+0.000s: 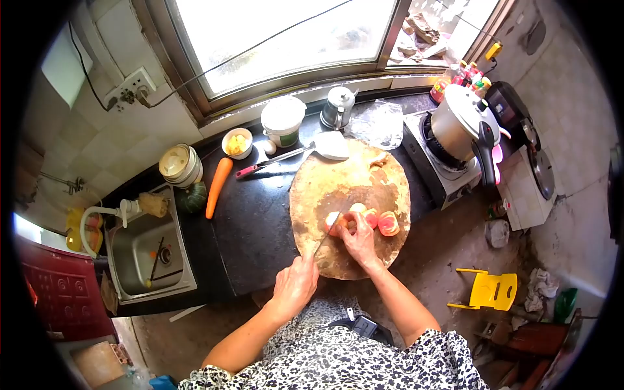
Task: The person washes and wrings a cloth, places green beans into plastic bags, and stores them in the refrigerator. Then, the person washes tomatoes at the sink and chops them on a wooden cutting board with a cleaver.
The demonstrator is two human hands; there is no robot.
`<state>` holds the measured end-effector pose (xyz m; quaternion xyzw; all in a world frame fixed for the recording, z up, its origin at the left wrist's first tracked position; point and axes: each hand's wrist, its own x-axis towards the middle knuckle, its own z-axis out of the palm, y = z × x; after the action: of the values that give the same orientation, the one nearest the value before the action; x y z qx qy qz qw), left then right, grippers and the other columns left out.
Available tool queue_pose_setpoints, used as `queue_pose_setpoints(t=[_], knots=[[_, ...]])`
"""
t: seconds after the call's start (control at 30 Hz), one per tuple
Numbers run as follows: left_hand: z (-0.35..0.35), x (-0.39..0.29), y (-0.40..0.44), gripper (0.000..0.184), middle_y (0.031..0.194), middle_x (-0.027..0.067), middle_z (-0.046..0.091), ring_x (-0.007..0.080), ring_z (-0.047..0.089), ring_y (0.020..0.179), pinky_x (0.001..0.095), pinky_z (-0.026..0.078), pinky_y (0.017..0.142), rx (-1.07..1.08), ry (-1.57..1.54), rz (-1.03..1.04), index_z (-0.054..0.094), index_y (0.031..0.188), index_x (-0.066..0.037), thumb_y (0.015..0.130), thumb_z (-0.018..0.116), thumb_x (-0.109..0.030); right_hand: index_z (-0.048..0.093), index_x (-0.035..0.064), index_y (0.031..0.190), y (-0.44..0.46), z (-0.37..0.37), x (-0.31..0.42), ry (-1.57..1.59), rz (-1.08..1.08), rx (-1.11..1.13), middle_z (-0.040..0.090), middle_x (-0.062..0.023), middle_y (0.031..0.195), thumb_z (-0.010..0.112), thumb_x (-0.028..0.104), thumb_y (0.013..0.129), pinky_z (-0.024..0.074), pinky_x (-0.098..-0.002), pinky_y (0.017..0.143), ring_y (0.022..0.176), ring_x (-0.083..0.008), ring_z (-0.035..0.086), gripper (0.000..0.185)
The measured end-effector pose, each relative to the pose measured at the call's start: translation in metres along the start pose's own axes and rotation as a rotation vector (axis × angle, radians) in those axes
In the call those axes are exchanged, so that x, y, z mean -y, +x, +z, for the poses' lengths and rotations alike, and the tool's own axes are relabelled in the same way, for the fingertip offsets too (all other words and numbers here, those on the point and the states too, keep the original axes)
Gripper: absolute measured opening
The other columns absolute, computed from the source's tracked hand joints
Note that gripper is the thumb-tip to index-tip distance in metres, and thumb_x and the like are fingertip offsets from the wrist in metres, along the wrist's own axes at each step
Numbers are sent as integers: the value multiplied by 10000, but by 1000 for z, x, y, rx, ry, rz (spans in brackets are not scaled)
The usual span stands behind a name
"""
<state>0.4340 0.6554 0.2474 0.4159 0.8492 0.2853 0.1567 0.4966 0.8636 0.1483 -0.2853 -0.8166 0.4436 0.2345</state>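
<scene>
My left hand [296, 286] is closed round the handle of a knife, whose thin blade [324, 240] slants up over the round wooden chopping board [305, 185]. My right hand [359, 240] is closed, fingertips pinching a piece of red-skinned, pale-fleshed fruit or vegetable [344, 222] close to the blade. My fingers partly hide that piece. Just left of the blade sits another red and pale piece [331, 220]. Red pieces [389, 224] lie to the right of my fingers. Whether they are tomato or apple I cannot tell.
A cleaver [331, 145] rests over the board's far edge. To the left are a carrot [219, 187], a bowl of yellow pieces [237, 143], an egg [269, 147], a dark green squash [192, 197] and a sink [123, 260]. A pressure cooker [455, 123] stands on the stove at right.
</scene>
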Motion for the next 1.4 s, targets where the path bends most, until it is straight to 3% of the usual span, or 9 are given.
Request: queue_pose_setpoints(t=[0.13,0.33,0.47,0.63,0.9,1.13,1.23,1.37,1.4], knots=[[45,27,36,172,796,249,637,455,632,706,552,504,599,27,2,-17,477,1019,-25,947,539,-169,602,12,1080,-6,-2,16,60,30,22,659,-147,999,729,169,820,536,-351,698,762,-250,651,328],[51,37,35,214,817,274,650,464,642,740,559,515,652,-41,-80,-55,474,1072,-24,959,520,-199,547,5,1136,-23,-7,19,76,18,77,624,-84,1011,698,38,846,543,-268,661,744,-125,649,329],[26,18,15,223,886,269,647,471,633,816,549,507,693,10,-154,-136,462,1075,-20,962,527,-201,505,11,1193,-33,-10,1,189,23,133,573,-80,1109,693,7,828,548,-266,697,780,-135,654,410],[4,10,-18,199,734,289,554,508,544,722,491,464,642,70,-445,-329,434,974,-24,973,537,-193,541,30,1157,-40,-12,3,220,63,122,565,-95,1080,744,80,790,545,-288,692,808,-164,640,422],[34,24,-36,229,788,320,549,528,515,752,474,458,671,71,-688,-444,436,991,10,964,547,-189,513,20,1138,-41,-11,-12,409,171,117,589,-65,1022,690,70,829,528,-253,651,724,-134,643,359],[43,18,-29,215,600,84,547,147,532,438,332,411,422,118,-915,-555,459,993,-21,978,538,-220,552,20,1118,-40,-13,-4,482,212,126,633,-62,1003,663,58,849,541,-252,669,768,-126,667,293],[51,14,-17,214,595,57,540,141,505,406,315,404,389,130,-974,-555,452,988,-30,980,525,-232,558,25,1115,-41,-13,-8,493,227,112,653,-58,998,664,55,854,546,-249,681,792,-128,676,283],[43,10,-8,198,641,155,572,263,597,507,402,490,485,132,-753,-476,477,997,-22,974,524,-214,577,25,1082,-41,-12,-5,487,222,85,667,-60,958,697,82,843,545,-260,671,766,-123,669,274],[42,10,-11,185,663,157,574,297,603,533,424,491,494,28,-571,-326,470,989,-27,969,537,-198,583,23,1065,-41,-11,-9,404,189,76,665,-67,941,710,96,837,545,-269,669,749,-128,665,272]])
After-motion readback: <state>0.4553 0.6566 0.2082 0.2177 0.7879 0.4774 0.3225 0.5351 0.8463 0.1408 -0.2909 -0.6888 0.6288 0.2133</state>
